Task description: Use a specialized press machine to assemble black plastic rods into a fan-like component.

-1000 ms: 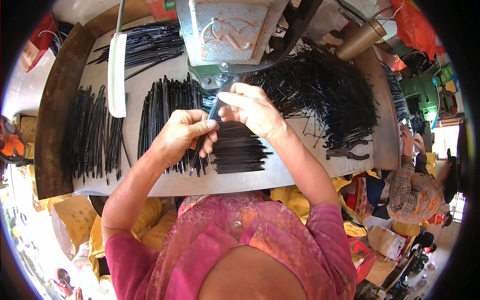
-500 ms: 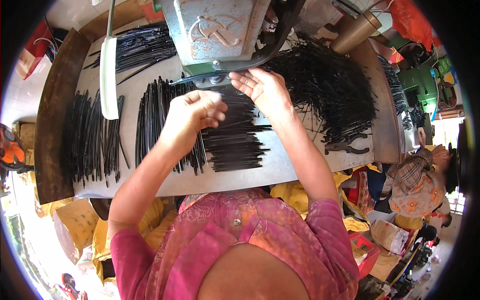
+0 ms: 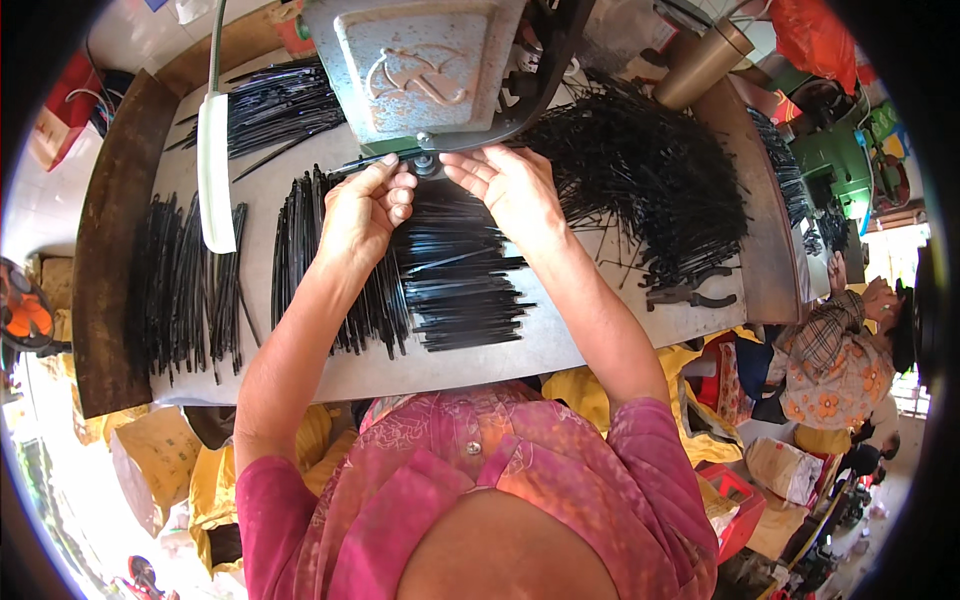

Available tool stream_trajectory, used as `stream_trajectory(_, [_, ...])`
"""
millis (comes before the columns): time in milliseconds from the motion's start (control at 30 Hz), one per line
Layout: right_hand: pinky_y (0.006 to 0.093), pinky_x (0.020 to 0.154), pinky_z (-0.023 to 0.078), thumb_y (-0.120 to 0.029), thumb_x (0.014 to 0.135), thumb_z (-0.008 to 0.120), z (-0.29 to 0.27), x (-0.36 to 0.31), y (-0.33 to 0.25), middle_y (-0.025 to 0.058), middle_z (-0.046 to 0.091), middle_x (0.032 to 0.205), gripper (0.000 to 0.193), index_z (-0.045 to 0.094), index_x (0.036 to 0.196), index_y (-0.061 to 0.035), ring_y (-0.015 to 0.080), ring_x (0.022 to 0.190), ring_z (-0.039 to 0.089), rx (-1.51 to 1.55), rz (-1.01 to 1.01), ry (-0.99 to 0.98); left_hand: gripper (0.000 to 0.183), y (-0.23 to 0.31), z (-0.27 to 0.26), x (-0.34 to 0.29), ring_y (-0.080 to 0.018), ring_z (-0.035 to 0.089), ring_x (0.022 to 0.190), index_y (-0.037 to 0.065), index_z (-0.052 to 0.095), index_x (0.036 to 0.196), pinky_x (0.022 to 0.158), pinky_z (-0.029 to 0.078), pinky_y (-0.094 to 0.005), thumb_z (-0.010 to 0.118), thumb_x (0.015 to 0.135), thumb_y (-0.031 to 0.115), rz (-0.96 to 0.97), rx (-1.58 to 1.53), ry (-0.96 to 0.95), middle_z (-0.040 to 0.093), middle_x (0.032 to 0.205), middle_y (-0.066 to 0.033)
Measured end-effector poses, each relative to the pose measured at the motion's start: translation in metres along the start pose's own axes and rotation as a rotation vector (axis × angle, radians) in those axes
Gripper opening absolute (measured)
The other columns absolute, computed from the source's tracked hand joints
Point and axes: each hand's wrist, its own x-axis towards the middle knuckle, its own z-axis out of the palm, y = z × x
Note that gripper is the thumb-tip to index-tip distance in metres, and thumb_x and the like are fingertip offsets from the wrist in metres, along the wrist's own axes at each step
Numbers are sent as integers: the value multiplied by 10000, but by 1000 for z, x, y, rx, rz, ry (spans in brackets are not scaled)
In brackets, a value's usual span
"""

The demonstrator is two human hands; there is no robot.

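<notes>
My left hand is closed, thumb and forefinger pinching a thin black rod just under the head of a grey-blue machine. My right hand is on the other side of the machine's small round fitting, fingers stretched out beneath a curved dark arm; I see nothing held in it. Below the hands, a stack of black rods lies crosswise. Another bundle of rods lies lengthwise, partly under my left forearm.
A tangled heap of black rods fills the right side, with pliers near it. More rods lie at the left by a wooden side board. A white lamp hangs there. Another person sits at far right.
My left hand has moved up to the machine and closed on the thin rod. My right hand has shifted slightly left and down. The view has shifted a little.
</notes>
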Motion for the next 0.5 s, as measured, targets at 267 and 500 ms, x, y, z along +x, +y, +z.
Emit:
stream_trajectory(267, [356, 718, 506, -69, 834, 440, -9, -3, 1, 205, 569, 857, 166, 497, 888, 78, 295, 805, 590, 47, 25, 1, 190, -10, -7, 7, -111, 495, 555, -55, 522, 882, 485, 386, -203, 533, 803, 117, -3, -81, -119, 583, 720, -103])
stream_trajectory(500, [216, 436, 485, -197, 808, 542, -36, -28, -62, 177, 579, 781, 350, 473, 977, 102, 183, 553, 595, -680, 18, 91, 175, 6, -13, 5, -108, 529, 571, -24, 531, 890, 487, 403, -195, 530, 805, 129, -32, 16, -93, 590, 718, -93])
